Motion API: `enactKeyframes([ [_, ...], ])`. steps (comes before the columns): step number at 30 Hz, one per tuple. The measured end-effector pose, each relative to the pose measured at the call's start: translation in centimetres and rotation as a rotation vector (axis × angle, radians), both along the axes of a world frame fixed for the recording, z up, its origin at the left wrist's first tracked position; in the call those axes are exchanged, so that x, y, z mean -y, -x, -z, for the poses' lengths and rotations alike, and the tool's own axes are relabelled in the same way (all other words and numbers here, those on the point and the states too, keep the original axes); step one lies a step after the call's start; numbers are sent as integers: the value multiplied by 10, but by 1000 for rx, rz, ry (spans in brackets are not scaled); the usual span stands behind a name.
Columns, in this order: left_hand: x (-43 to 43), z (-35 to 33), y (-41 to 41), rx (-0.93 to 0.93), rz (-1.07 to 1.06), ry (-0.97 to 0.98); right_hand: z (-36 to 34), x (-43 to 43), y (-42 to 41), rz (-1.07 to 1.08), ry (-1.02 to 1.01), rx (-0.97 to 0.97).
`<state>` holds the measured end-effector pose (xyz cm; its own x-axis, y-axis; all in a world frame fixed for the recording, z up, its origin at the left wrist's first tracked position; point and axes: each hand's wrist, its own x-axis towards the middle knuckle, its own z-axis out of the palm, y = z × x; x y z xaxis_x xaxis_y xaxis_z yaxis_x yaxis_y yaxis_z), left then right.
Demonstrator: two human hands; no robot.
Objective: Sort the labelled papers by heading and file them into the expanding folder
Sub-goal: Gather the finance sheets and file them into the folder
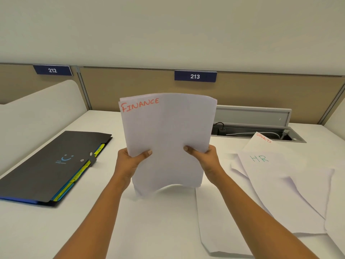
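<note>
I hold a small stack of white papers [168,131] upright above the desk, its front sheet headed FINANCE in red. My left hand [130,159] grips the stack's lower left edge, thumb across the front. My right hand [203,157] grips the lower right edge the same way. The black expanding folder [54,165] lies flat at the left with its flap closed, and yellow and blue tabs show along its right side. To the right lie loose sheets: one headed HR [265,171] in green, and one headed SPORTS [261,142] in red behind it.
More blank white sheets [233,221] spread over the white desk [158,230] at the right. An open cable tray [261,131] with cords sits at the back right. Beige partition panels marked 212 and 213 close off the back, and a white divider [37,109] stands at the left.
</note>
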<state>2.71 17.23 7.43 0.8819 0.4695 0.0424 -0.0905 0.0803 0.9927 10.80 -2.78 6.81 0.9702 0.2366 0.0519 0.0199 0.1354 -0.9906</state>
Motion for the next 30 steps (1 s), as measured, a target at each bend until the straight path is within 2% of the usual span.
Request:
enactKeyframes([
  [4, 4, 15, 3, -7, -27, 62, 18, -3, 8, 0, -26, -48],
  [11, -1, 12, 3, 12, -85, 56, 13, -9, 6, -6, -42, -24],
  [17, 4, 24, 9, -13, -114, 66, 30, -15, 13, 15, 14, -66],
  [24, -4, 24, 9, -42, -93, 78, 29, -18, 12, -16, -13, -70],
  [30, -18, 27, 14, -89, -90, 101, 28, -22, 11, -116, 64, -88],
])
